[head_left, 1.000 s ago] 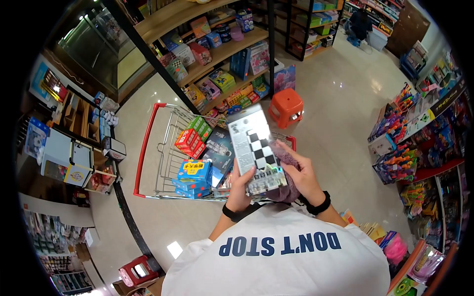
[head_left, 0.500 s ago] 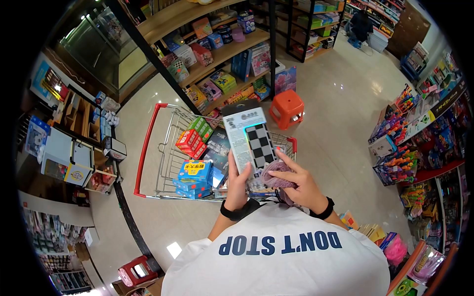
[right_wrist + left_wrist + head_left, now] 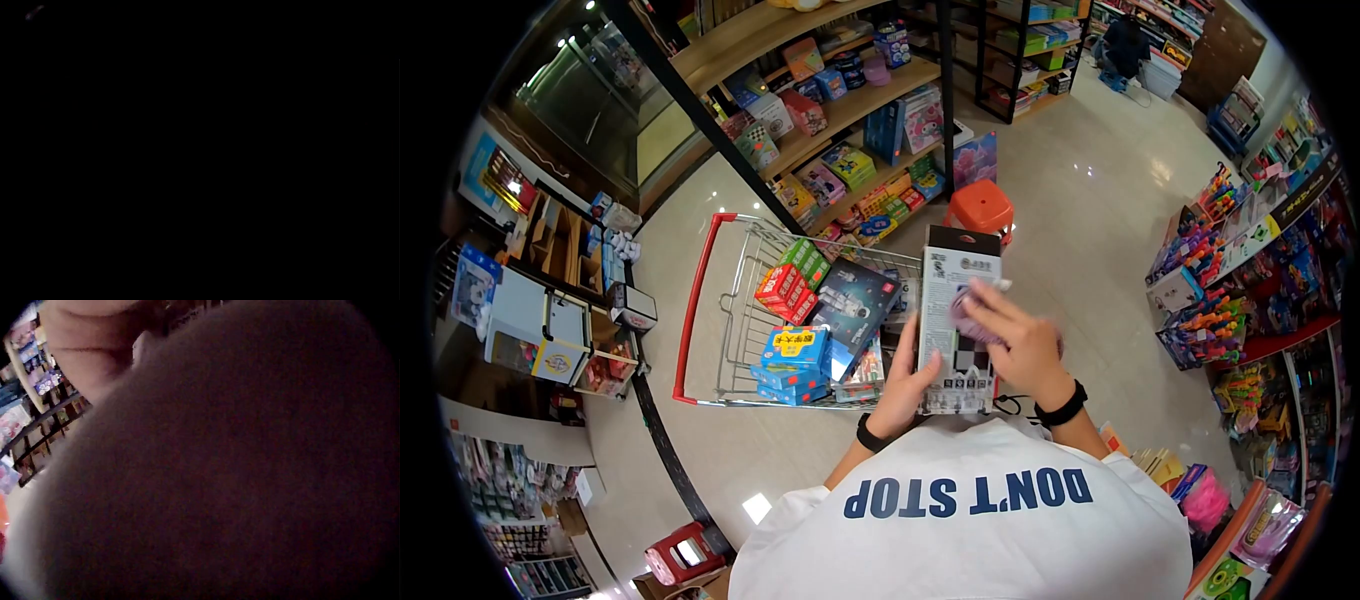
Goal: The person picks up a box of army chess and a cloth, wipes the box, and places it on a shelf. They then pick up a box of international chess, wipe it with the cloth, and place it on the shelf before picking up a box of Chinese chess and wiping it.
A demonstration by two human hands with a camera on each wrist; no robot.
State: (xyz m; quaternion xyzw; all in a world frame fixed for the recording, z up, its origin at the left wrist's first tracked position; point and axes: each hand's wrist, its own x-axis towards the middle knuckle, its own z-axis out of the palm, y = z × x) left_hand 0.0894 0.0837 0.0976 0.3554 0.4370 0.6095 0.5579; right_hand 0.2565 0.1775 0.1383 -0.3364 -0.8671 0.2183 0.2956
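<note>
In the head view my left hand (image 3: 900, 392) grips the left edge of a flat board-game box (image 3: 938, 290) with a checkered panel on its face, thumb over the front. The box stands nearly upright before my chest, its dark hang tab at the top. My right hand (image 3: 1032, 358) holds a bunched mauve cloth (image 3: 970, 318) against the box's face, covering much of the checkered panel. Blurred, dark skin fills most of the left wrist view. The right wrist view is almost wholly black.
A shopping cart with a red handle (image 3: 690, 320) stands just beyond my hands. In it lie red boxes (image 3: 784, 292), green boxes (image 3: 805, 260), blue boxes (image 3: 794, 347) and a dark box (image 3: 858, 305). Behind are an orange stool (image 3: 982, 205) and a stocked shelf (image 3: 840, 110).
The box has shifted right and swung from a tilt to nearly upright. My right hand has carried the cloth from the box's lower right edge up across its face.
</note>
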